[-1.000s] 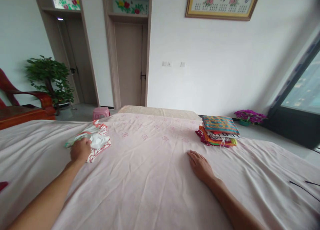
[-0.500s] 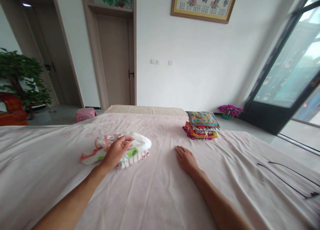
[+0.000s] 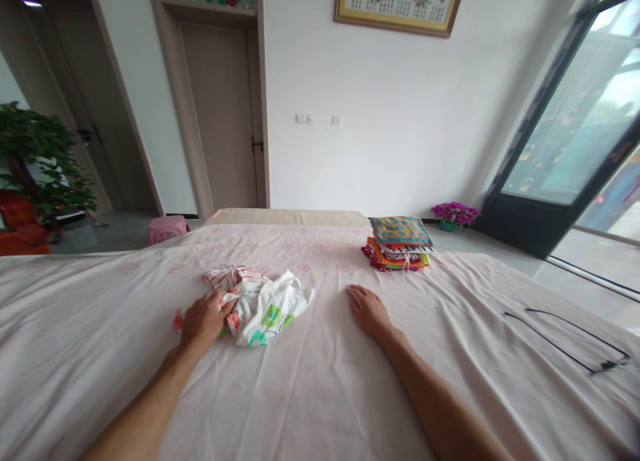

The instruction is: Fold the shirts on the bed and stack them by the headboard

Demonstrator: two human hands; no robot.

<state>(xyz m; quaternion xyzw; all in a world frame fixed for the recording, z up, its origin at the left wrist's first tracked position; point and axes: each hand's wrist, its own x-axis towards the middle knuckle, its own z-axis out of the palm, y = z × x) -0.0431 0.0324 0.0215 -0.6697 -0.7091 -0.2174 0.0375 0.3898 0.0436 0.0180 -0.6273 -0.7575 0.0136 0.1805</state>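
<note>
A crumpled white cloth [image 3: 280, 301] with green and teal prints, red stripes and orange-red trim lies on the pale pink sheet [image 3: 310, 394]. My left hand [image 3: 204, 319] is closed on its left end, fingers curled into the fabric. Part of the orange-red edge pokes out to the left of that hand. My right hand [image 3: 369, 309] rests flat and open on the sheet, holding nothing. Just beyond it is a stack of folded colourful cloths [image 3: 400, 257], topped by a teal and yellow patterned piece [image 3: 401, 231]. A white cord hangs from the stack's front.
Black-framed glasses [image 3: 600, 366] lie on the sheet at the right. Past the sheet's edges stand a pink stool [image 3: 167, 226], a pot of purple flowers [image 3: 454, 214] and a leafy plant [image 3: 37, 157]. A glass door [image 3: 555, 141] is at the right.
My left hand has gone from lying over the cloth to gripping its left end. The cloth has turned and bunched up, its striped part now at the back. The right hand stays flat.
</note>
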